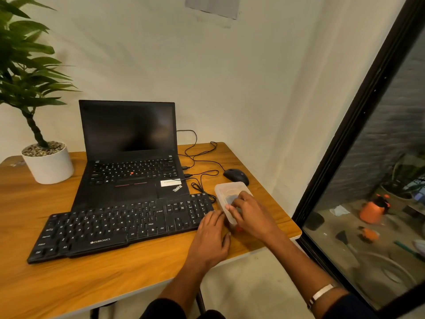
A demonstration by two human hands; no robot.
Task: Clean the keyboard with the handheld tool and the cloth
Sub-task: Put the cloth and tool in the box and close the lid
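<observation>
One wooden table [96,272] carries one open laptop [128,153] and, nearer, one long black keyboard [119,226] with white lettering. At its right end, one clear plastic box [226,189]: right hand [250,215] reaches inside, grip unclear; left hand [212,238] rests loosely spread.

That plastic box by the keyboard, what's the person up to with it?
A person sits at a wooden desk with both hands on a clear plastic container at the right end of a black keyboard. The right hand reaches into it toward something grey, perhaps a cloth; the left hand steadies its near side. The keyboard lies untouched in front of an open laptop, so cleaning does not seem to have begun.
</observation>
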